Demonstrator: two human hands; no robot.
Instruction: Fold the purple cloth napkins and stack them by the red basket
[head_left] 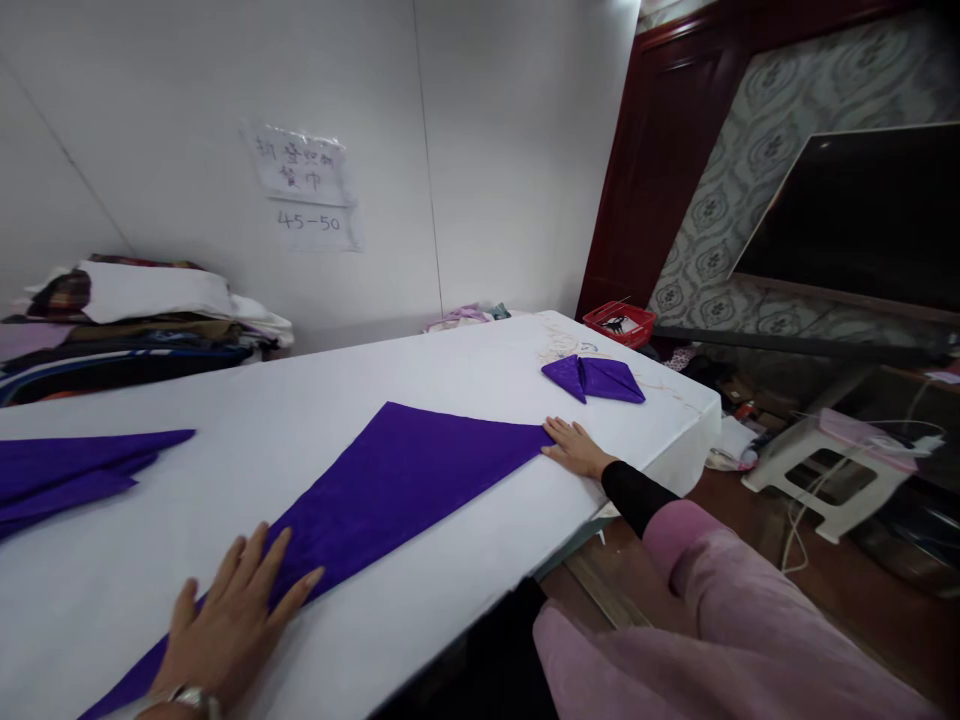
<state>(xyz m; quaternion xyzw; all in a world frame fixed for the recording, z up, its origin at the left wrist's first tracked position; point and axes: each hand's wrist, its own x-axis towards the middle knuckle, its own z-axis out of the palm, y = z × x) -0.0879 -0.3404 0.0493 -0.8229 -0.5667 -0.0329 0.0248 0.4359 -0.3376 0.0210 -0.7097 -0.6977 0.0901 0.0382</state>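
Observation:
A purple cloth napkin [420, 480] lies on the white-covered table [480, 375], folded into a wide triangle with its long edge toward me. My left hand [232, 610] rests on its left part, fingers spread and flat. At the right corner my right hand [577, 447] presses down with its fingers stretched out. Past that hand sits a small folded purple napkin [600, 378] with pointed ends. More purple cloth [67, 475] lies loosely layered at the left edge of the view.
Stacked clothes [150, 320] stand at the back left by the white wall. A red basket [619, 323] is at the table's far right corner. On the floor to the right stands a white stool [832, 460] with cables over it. A dark screen [862, 215] hangs beyond.

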